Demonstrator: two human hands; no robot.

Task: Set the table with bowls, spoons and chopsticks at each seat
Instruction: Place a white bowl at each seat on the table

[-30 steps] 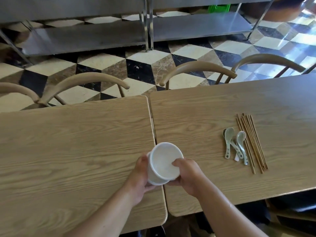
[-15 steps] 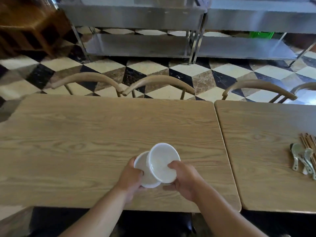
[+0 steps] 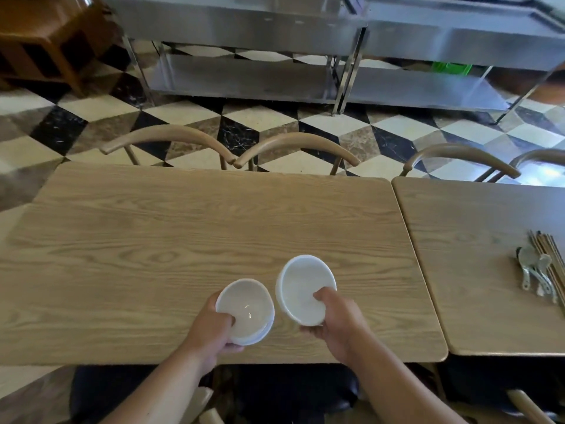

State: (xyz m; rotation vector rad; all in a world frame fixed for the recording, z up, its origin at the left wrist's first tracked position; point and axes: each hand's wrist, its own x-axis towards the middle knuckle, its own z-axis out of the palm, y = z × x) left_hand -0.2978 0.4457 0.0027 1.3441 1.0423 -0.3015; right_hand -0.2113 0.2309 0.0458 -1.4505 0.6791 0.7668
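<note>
Gripping a short stack of white bowls, our left hand hooks its thumb inside the top rim at seven o'clock, while the other fingers curl beneath, out of sight. Just beside it, at three o'clock, our right hand clasps a single bowl the same way, with the thumb over the near rim at five o'clock and the fingers wrapped under the base. That bowl tips its mouth toward us; the stack sits more level. A narrow gap separates the two rims. Both forearms reach in from six o'clock over the near edge of the wooden table. We cannot tell whether either bowl touches the tabletop. At three o'clock, on the neighbouring table, spoons lie just beside a bundle of chopsticks, well apart from both hands. At twelve o'clock, curved chair backs line the far edge, then a checkered floor and steel shelving.
</note>
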